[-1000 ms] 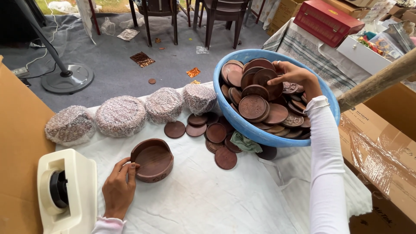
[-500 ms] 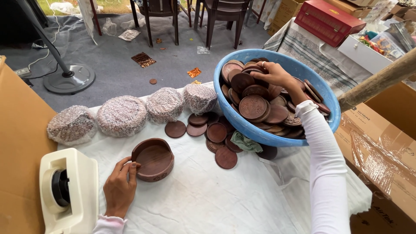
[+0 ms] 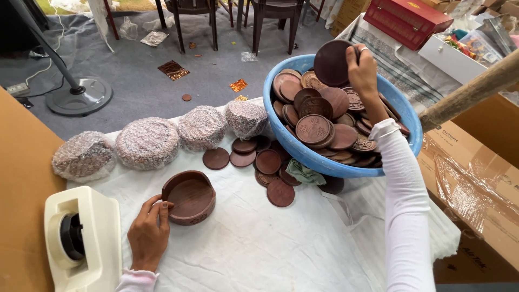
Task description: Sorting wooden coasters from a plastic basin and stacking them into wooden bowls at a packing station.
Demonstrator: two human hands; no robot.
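White cloth (image 3: 259,254), grey floor (image 3: 140,92), blue basin (image 3: 303,154)

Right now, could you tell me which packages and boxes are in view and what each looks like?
Four bubble-wrapped round bundles: a row behind the white cloth.
Red oblong box: top right.
White open box: beside it, colourful contents.
Brown cardboard boxes: right edge, under clear film.
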